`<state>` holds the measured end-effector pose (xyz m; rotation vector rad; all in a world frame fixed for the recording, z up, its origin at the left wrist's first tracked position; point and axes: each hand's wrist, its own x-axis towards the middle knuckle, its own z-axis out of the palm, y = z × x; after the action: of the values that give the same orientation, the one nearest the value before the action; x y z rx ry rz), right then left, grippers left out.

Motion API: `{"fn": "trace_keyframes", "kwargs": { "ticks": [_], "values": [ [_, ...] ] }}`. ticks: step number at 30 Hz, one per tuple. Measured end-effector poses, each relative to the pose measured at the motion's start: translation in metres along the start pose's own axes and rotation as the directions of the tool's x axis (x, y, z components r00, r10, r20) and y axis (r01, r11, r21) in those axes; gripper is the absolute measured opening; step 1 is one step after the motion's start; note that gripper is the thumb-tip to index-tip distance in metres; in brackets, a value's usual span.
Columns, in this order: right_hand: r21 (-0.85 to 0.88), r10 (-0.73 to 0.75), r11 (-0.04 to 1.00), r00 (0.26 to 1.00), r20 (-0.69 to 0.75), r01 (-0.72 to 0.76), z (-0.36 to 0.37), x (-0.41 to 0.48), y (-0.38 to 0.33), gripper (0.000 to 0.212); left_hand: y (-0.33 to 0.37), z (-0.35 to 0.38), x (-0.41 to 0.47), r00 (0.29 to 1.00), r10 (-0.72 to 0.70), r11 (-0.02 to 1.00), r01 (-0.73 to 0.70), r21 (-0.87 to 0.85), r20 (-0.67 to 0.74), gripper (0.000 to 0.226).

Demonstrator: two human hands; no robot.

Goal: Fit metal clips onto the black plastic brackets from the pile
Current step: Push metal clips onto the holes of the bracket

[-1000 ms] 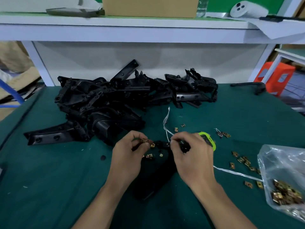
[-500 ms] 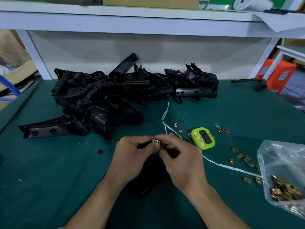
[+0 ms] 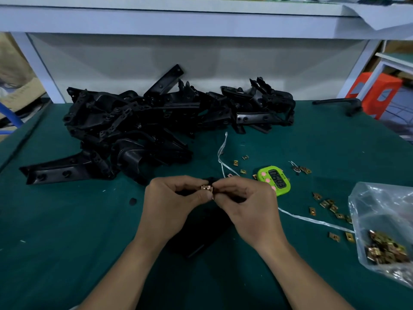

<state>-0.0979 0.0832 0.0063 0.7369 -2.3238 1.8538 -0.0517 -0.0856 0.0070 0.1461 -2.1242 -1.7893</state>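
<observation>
Pinching a metal clip (image 3: 206,188) from opposite sides, the left hand (image 3: 169,206) and the right hand (image 3: 248,206) meet just left of the green timer (image 3: 273,180). Their fingers are curled, thumbs pressed close. The grip looks meant to steady the clip while it is pushed onto the end of the black bracket (image 3: 201,240), which lies under the hands, nearer the person than the timer. Whether the clip is seated cannot be told.

The pile (image 3: 143,121) sits beyond and left of the timer, within reach for the next bracket. Loose clips (image 3: 328,204) and the bag (image 3: 384,233) lie to the timer's right, handy for the right hand. A white string (image 3: 312,221) trails past the timer and could snag. The green mat (image 3: 67,242) far left of the timer gives room for finished pieces.
</observation>
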Motion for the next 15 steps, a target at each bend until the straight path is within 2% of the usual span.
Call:
{"fn": "trace_keyframes", "kwargs": {
  "ticks": [5,9,11,15],
  "values": [
    [0.034,0.028,0.999,0.997,0.067,-0.03,-0.0016,-0.0003,-0.0011,0.029,0.0028,0.001,-0.0039,1.0,-0.001,0.999,0.0,0.04,0.016,0.02],
    [0.067,0.092,0.993,0.995,0.031,-0.094,-0.0027,0.0024,0.0012,0.031,0.0044,0.0009,-0.0038,0.995,0.054,0.986,-0.067,0.153,0.088,0.026],
    [0.073,0.093,0.993,0.995,0.027,-0.095,-0.0016,0.0034,0.0019,0.03,0.0053,0.002,-0.005,0.996,0.067,0.979,-0.076,0.188,0.057,0.031],
    [0.126,0.089,0.987,0.993,0.083,-0.099,-0.0017,0.0038,0.0011,0.024,0.0057,0.0011,-0.0058,0.999,0.052,0.98,-0.049,0.195,-0.009,0.025]
  ]
}}
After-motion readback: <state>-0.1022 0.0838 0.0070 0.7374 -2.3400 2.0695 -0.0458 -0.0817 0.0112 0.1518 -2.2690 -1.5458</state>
